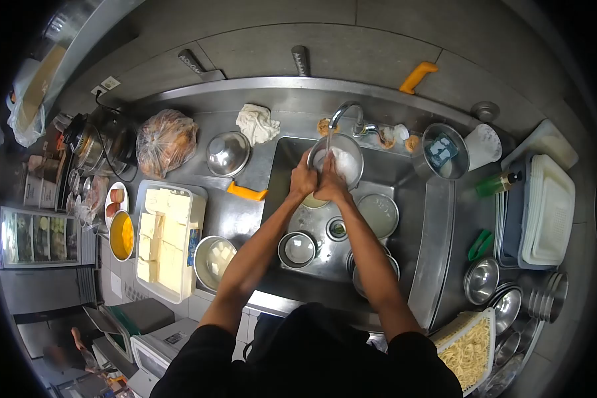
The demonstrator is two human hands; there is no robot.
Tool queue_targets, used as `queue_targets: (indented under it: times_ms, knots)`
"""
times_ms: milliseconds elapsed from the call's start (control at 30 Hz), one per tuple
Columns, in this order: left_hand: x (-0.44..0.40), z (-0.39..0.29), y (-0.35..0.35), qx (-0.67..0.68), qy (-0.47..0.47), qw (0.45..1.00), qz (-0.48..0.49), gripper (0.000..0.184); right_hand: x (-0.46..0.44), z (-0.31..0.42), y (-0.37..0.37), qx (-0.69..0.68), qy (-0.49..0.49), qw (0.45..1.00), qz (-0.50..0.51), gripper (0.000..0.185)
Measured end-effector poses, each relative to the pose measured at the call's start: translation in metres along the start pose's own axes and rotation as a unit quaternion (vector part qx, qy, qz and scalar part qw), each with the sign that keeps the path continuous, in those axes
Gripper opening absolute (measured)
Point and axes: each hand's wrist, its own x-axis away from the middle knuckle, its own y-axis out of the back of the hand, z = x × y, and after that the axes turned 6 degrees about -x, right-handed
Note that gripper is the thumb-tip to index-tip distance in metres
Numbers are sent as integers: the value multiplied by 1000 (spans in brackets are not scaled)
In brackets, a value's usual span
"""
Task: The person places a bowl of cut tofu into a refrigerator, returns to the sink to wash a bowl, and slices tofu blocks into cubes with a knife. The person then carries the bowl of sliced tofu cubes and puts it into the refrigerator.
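Note:
Under the running faucet (346, 111), a round metal bowl (357, 156) is tilted over the sink, with white, cloudy or foamy contents inside. My left hand (303, 178) grips the left side of its rim. At the near edge, my right hand (331, 180) is closed on the bowl, its fingers reaching over the rim and partly hidden. Below, in the sink (298, 215), a small round pan (296, 249) sits to the left of the drain (336, 229), and a wide bowl (378, 215) to its right. My right forearm partly covers more bowls.
On the left counter are a tub of pale blocks (172, 242), a pot (213, 262), a metal lid (228, 153) and a white cloth (257, 125). To the right stand a metal pot (441, 151), a green bottle (494, 186), stacked bowls (482, 280) and a noodle basket (467, 351).

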Motion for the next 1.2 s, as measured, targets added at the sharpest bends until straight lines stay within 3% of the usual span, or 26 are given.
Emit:
queue_targets:
  times_ms: [33,67,133,167,233,300,367,400,433,500,567,633,667,700,767,800,833,900,933,967,1033,1100,1133,1167,1200]
  knots:
    - [-1,-3,0,-3,-18,1000,-12,58,1,2,-1,4,33,997,-69,115]
    - [-6,-6,3,0,-19,1000,-14,58,3,2,0,7,34,997,-69,115]
    - [-15,-9,12,-9,22,1000,5,57,12,8,2,7,64,985,160,90]
    - [-12,-18,19,-9,20,1000,5,57,14,15,11,8,64,985,158,90]
    - [-1,-30,29,157,107,975,113,58,20,23,26,-76,122,983,115,70]
    - [-1,-18,14,107,74,986,105,60,-4,-9,1,-91,114,980,132,79]
    - [-1,-11,5,61,36,994,89,63,-10,1,14,18,129,991,41,103]
    - [3,-7,3,7,-8,999,45,65,-7,13,34,46,-3,987,155,127]
    - [6,-7,2,-47,-53,998,2,66,-11,10,26,44,-1,988,150,127]
    - [16,-11,4,-57,-83,995,-12,66,-10,-10,-9,-64,-51,996,-22,131]
    - [9,-14,9,-56,-169,982,-56,66,-9,-1,-14,-53,-69,996,-35,124]
    - [3,-16,14,-35,-125,990,-57,67,-6,4,-20,-131,112,977,122,114]
    - [2,-18,17,-12,-78,995,-60,67,-3,6,-26,-131,119,981,79,101]
    - [1,-19,20,-12,-78,995,-60,67,-7,5,-24,-132,119,981,79,101]
    - [7,-24,31,11,-88,996,-22,65,-10,15,-11,-163,210,964,-3,85]
    - [14,-30,38,-7,-90,996,-11,64,-6,22,16,16,113,991,67,96]
    - [16,-24,32,0,-176,983,-59,64,-8,25,11,17,117,991,66,96]
    - [12,-22,29,-44,-191,976,-97,64,-9,22,-18,34,104,990,-85,94]
    - [5,-27,34,-42,-196,975,-98,64,-12,23,-20,-182,162,969,-34,92]
    - [4,-26,41,-42,-159,984,-68,64,-6,22,-25,-87,203,972,76,99]
    - [2,-28,48,-41,-122,991,-41,64,8,13,-23,-15,306,952,-20,103]
    - [9,-23,52,-61,-107,992,19,64,14,18,18,0,11,993,119,105]
    - [9,-16,41,-54,-186,980,-42,65,10,16,16,-30,-16,995,98,103]
    - [7,-17,36,-54,-189,979,-45,65,2,9,-5,-29,-13,995,95,103]
    - [7,-18,32,-74,-218,969,-88,66,-4,-2,-38,-33,144,989,8,105]
